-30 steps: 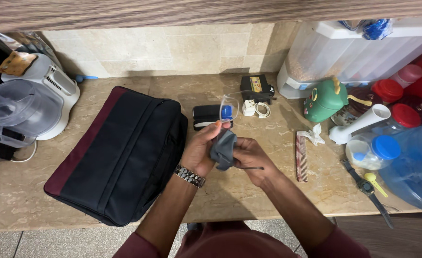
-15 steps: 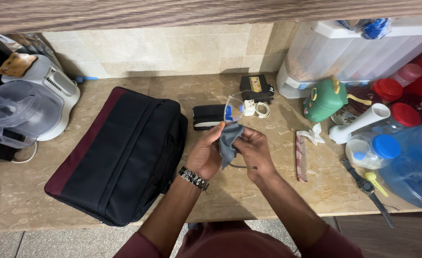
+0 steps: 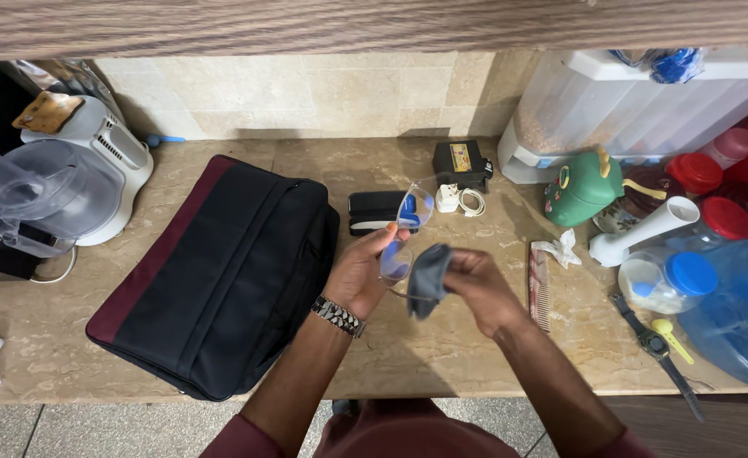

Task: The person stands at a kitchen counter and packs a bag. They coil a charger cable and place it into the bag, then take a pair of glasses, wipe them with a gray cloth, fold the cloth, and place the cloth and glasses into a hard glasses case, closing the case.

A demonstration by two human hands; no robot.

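Note:
My left hand (image 3: pixel 358 273), with a metal watch on the wrist, holds a pair of clear-lensed glasses (image 3: pixel 406 231) upright above the counter. A grey cleaning cloth (image 3: pixel 426 276) is pinched in my right hand (image 3: pixel 480 284), just right of the lower lens and slightly apart from it. A black glasses case (image 3: pixel 374 210) lies on the counter behind the glasses.
A black and maroon bag (image 3: pixel 221 271) lies left of my hands. A food processor (image 3: pixel 60 182) stands far left. A comb (image 3: pixel 540 284), crumpled tissue (image 3: pixel 560 248), green container (image 3: pixel 579 187), jars, a blue water bottle (image 3: pixel 742 305) and a wristwatch (image 3: pixel 658 352) crowd the right.
The cloth was wrapped around a lens with both hands; now my right hand has drawn it off to the right, leaving both lenses uncovered in my left hand.

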